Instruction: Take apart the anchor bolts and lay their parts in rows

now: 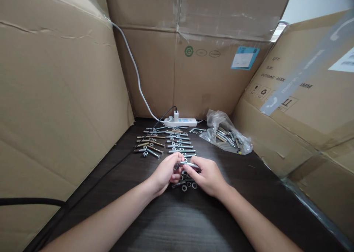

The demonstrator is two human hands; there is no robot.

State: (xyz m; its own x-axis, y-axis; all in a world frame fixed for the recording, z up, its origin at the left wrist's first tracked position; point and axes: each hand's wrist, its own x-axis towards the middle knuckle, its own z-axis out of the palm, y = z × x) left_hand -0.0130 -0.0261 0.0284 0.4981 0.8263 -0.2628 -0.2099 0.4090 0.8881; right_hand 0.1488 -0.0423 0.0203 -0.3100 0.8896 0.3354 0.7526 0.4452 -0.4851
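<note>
Between my two hands, above the dark table, is a silvery bolt (190, 164), lying almost level. My right hand (207, 173) is closed on it, thumb and fingers along its length. At its left end, the curled fingers of my left hand (167, 172) pinch something small; whether it is a washer or a nut I cannot make out. Just below the hands lie loose washers (184, 188) and dark bolts, partly hidden. Beyond them, rows of silvery bolts (181, 146) with nuts and washers stretch away, and brass-coloured bolts (155, 148) lie to the left.
A clear plastic bag (228, 135) of bolts lies at the back right. A white power strip (182, 121) with a plugged-in charger sits against the back cardboard wall (155, 75). A black cable (110, 169) crosses the table's left side. Cardboard boxes (298, 115) enclose the sides.
</note>
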